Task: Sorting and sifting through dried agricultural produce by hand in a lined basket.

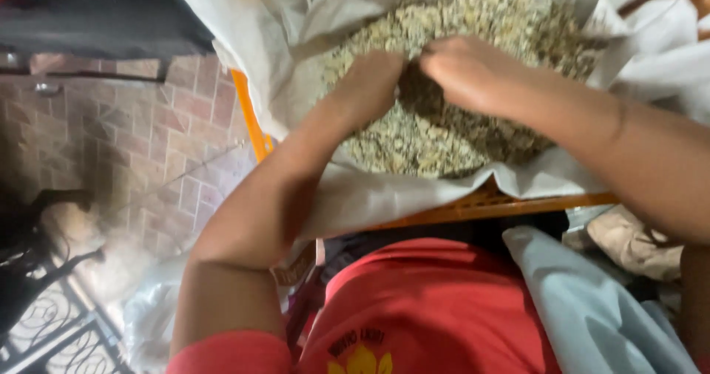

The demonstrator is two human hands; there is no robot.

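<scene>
A red short-sleeved shirt is worn, with 1 yellow emblem printed on the chest. Both forearms are left bare; 2 bare hands, left hand and right hand, are ungloved.

Matt white cloth liner, coarse dry grain, orange plastic crate

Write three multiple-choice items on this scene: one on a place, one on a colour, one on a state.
1. Where are both hands?
A. on the brick floor
B. in the heap of grain
C. on the iron gate

2. What colour is the crate's rim?
A. orange
B. blue
C. black

3. How does the white sack lie?
A. tied shut
B. folded flat
C. spread open

Answers:
1 B, the left hand and right hand dig into the heap of grain.
2 A, the crate's rim shows orange under the cloth.
3 C, the white sack gapes around the grain.
</scene>
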